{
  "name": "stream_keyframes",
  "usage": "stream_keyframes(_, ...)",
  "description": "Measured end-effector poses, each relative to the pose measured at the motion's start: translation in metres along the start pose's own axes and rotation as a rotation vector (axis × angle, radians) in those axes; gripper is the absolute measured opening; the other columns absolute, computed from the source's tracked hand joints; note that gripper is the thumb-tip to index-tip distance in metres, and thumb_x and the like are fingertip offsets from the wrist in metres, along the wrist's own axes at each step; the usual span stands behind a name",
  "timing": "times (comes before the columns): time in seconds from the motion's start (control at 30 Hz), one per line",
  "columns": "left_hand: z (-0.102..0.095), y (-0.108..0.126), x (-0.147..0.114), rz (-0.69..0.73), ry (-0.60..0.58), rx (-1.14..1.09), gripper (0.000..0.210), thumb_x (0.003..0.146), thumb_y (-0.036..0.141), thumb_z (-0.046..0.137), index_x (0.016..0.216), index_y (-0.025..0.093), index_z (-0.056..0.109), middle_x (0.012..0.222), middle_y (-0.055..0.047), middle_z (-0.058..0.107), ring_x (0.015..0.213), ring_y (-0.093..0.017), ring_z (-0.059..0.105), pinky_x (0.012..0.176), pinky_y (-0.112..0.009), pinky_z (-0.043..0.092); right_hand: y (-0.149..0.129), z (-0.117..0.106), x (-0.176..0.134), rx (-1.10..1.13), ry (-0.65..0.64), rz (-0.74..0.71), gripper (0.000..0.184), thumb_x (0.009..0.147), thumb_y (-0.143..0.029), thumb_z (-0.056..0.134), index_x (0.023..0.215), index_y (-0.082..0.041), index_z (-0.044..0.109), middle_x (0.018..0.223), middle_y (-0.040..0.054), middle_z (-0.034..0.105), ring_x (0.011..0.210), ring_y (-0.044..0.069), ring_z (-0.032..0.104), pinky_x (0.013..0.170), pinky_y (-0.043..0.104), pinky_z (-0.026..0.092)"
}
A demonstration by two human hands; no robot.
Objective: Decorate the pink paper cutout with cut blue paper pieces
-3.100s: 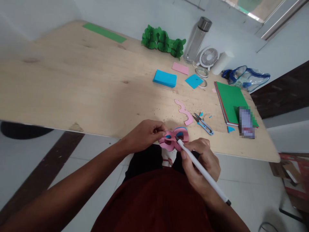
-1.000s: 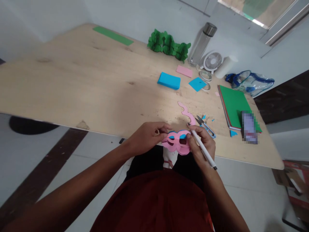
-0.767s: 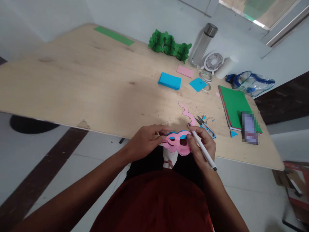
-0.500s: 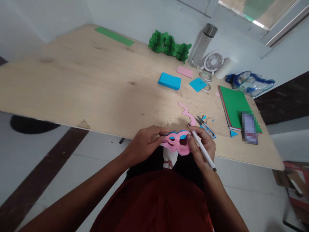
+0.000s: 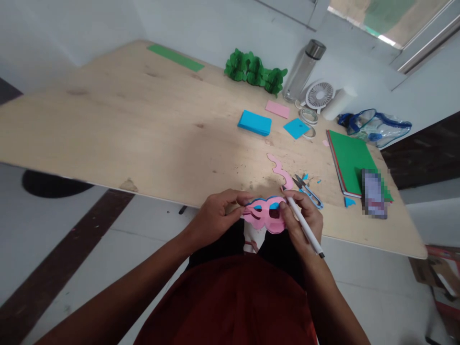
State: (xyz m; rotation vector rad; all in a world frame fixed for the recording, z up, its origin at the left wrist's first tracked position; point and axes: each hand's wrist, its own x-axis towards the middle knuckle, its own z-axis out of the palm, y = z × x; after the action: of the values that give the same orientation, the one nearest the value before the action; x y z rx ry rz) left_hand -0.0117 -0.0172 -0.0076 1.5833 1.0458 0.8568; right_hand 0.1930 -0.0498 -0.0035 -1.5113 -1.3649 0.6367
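A pink paper cutout (image 5: 276, 225) with scalloped edges and openings is held at the table's front edge, with blue paper (image 5: 274, 206) showing behind it. My left hand (image 5: 219, 213) pinches its left end between thumb and fingers. At the right end, my right hand (image 5: 304, 215) grips the cutout and also carries a white marker pen (image 5: 304, 225), which slants across the fingers. Just beyond lie a wavy pink paper scrap (image 5: 278, 167) and small blue-handled scissors (image 5: 311, 194).
Behind are a blue paper stack (image 5: 254, 122), a pink paper piece (image 5: 277, 109), tape rolls (image 5: 308, 116), green paper foliage (image 5: 254, 71), a bottle (image 5: 304, 72) and a small fan (image 5: 319, 96). To the right lie green sheets (image 5: 350, 158) under a blurred phone-like object (image 5: 373, 194).
The view has shifted slightly, so the table things sit a little lower and further right. Both hands keep their hold on the cutout, and the marker stays in my right hand.
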Motion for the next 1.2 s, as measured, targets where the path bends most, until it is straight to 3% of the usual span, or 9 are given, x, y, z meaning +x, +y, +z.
stream_keyframes(0.2, 0.004, -0.003, 0.002, -0.036, 0.041, -0.074, 0.021, 0.081, 0.027, 0.058, 0.095, 0.016, 0.071, 0.092, -0.007, 0.073, 0.09, -0.021, 0.067, 0.081, -0.034, 0.055, 0.0, 0.001, 0.0, -0.016, 0.006, -0.004, 0.02, 0.078, -0.028, 0.064, 0.097, -0.023, 0.067, 0.09, 0.0044, 0.068, 0.074, 0.018, 0.062, 0.061, 0.028, 0.049)
stream_keyframes(0.47, 0.001, -0.002, 0.002, 0.007, 0.078, -0.036, 0.02, 0.081, 0.018, 0.054, 0.094, 0.016, 0.069, 0.093, -0.006, 0.073, 0.088, -0.018, 0.067, 0.082, -0.031, 0.053, -0.003, 0.0, 0.0, -0.081, 0.012, -0.019, 0.018, 0.078, -0.027, 0.063, 0.096, -0.024, 0.066, 0.088, 0.0035, 0.067, 0.078, 0.019, 0.062, 0.064, 0.031, 0.05)
stream_keyframes(0.7, -0.001, 0.011, 0.015, 0.04, 0.003, 0.017, 0.021, 0.081, 0.025, 0.059, 0.096, 0.017, 0.07, 0.098, -0.006, 0.072, 0.089, -0.018, 0.066, 0.083, -0.031, 0.053, -0.005, 0.001, 0.001, -0.105, 0.009, -0.032, 0.017, 0.079, -0.026, 0.062, 0.095, -0.024, 0.066, 0.09, 0.0034, 0.066, 0.084, 0.02, 0.061, 0.072, 0.034, 0.049)
stream_keyframes(1.2, 0.005, 0.015, 0.025, 0.237, -0.063, 0.192, 0.029, 0.084, 0.014, 0.047, 0.099, 0.019, 0.072, 0.085, -0.004, 0.07, 0.082, -0.017, 0.063, 0.076, -0.028, 0.05, -0.003, 0.002, -0.001, -0.032, -0.039, -0.034, 0.019, 0.08, -0.027, 0.06, 0.098, -0.023, 0.066, 0.08, 0.0026, 0.064, 0.072, 0.017, 0.061, 0.062, 0.03, 0.049)
